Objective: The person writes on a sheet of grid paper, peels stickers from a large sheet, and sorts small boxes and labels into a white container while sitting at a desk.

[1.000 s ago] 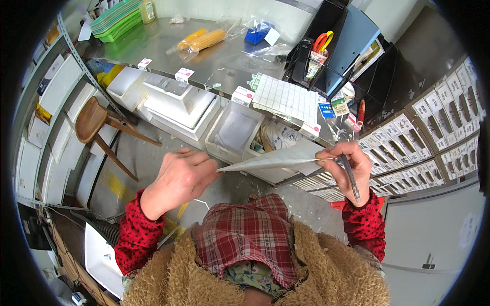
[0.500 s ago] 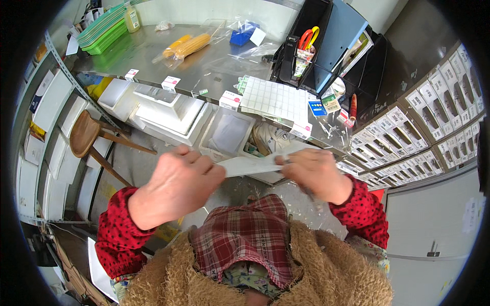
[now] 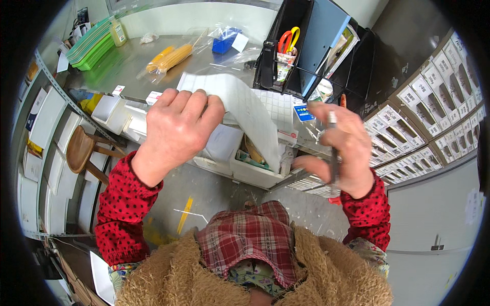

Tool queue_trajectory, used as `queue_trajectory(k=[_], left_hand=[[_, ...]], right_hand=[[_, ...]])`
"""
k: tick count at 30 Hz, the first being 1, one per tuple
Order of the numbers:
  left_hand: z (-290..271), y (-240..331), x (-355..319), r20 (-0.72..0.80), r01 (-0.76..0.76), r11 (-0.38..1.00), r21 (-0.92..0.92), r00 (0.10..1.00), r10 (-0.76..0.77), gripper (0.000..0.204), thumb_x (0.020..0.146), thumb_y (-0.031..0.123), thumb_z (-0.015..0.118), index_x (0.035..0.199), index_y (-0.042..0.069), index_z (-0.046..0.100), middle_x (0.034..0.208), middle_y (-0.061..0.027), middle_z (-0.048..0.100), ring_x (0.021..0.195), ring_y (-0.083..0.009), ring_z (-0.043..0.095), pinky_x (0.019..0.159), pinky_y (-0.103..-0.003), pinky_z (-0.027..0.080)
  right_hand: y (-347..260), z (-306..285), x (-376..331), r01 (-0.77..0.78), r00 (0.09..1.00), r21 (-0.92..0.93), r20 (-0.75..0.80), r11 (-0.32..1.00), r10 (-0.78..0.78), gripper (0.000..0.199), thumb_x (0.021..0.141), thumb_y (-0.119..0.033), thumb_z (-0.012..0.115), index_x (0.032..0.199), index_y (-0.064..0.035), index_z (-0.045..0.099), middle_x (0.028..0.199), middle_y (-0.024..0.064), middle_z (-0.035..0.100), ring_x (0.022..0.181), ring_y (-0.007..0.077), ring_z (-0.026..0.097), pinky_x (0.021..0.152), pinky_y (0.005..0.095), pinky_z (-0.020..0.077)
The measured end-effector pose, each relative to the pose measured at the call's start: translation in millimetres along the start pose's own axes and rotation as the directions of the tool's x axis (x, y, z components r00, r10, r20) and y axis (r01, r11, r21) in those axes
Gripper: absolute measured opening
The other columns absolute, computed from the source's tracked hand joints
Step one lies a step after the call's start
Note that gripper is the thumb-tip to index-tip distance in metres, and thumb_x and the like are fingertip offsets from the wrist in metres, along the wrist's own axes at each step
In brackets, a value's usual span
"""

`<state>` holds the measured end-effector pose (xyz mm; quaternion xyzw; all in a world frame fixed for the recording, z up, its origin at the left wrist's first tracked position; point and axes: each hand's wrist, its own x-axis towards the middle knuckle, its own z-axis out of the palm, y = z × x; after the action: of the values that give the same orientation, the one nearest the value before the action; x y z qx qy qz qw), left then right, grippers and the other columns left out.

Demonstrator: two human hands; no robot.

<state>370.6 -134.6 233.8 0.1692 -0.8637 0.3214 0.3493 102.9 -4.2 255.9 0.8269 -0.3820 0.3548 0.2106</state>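
Note:
My left hand (image 3: 176, 130) grips the top edge of a white gridded sheet (image 3: 244, 109) and holds it up, tilted, in front of me. My right hand (image 3: 341, 148) pinches the sheet's lower right corner and also carries a grey pen (image 3: 334, 153) upright along the palm. Both sleeves are red with black dots. The sheet hides part of the white bins (image 3: 224, 153) beneath it.
A steel counter (image 3: 132, 64) carries bagged corn cobs (image 3: 171, 57), green trays (image 3: 89, 46), a blue box (image 3: 224, 42) and a black organiser with scissors (image 3: 286, 43). Labelled drawer units (image 3: 423, 117) stand at the right. A wooden stool (image 3: 81, 150) is at the left.
Both hands have risen closer to the camera. The sheet has swung from lying nearly flat to standing up, with my left hand now on its top edge.

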Motion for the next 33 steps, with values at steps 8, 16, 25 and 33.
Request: queue_trajectory(k=[8,16,25,33], left_hand=[[67,12,15,-0.146,0.08,0.995,-0.062,0.985,-0.088,0.034,0.06,0.008,0.074,0.092,0.006,0.063,0.083,-0.0034,0.062,0.067,-0.0174,0.06,0.06,-0.03,0.045],[166,50,-62,0.227,0.079,0.994,-0.073,0.972,-0.061,0.042,0.074,0.013,0.059,0.116,0.007,0.06,0.118,-0.011,0.056,0.111,-0.03,0.052,0.092,-0.046,0.041],[171,44,-82,0.406,0.149,0.982,-0.118,0.909,-0.09,0.05,0.072,0.016,0.068,0.12,0.008,0.056,0.119,-0.0067,0.059,0.107,-0.0251,0.056,0.089,-0.039,0.044],[158,-12,-14,0.349,-0.02,0.972,-0.234,0.931,0.104,0.022,0.069,0.012,0.059,0.091,0.006,0.057,0.084,-0.0039,0.056,0.078,-0.0209,0.055,0.071,-0.032,0.045]], right_hand=[[31,63,-35,-0.176,0.979,-0.042,0.095,0.984,0.179,0.033,0.066,-0.019,0.075,0.09,-0.0058,0.057,0.119,0.0166,0.059,0.108,0.0343,0.056,0.089,0.0423,0.0453],[90,136,-98,-0.136,0.949,-0.043,0.28,0.99,0.142,0.024,0.074,-0.007,0.059,0.098,-0.006,0.058,0.11,0.0151,0.062,0.106,0.031,0.058,0.09,0.0394,0.0448],[94,159,-107,-0.189,0.938,0.065,0.309,0.98,0.16,0.024,0.074,-0.009,0.064,0.095,-0.0072,0.053,0.093,0.0125,0.062,0.09,0.0322,0.06,0.077,0.04,0.0467],[109,153,-91,-0.415,0.851,0.21,0.434,0.885,0.296,0.033,0.075,-0.005,0.068,0.102,-0.0068,0.05,0.082,0.0102,0.062,0.074,0.0332,0.061,0.064,0.0368,0.049]])
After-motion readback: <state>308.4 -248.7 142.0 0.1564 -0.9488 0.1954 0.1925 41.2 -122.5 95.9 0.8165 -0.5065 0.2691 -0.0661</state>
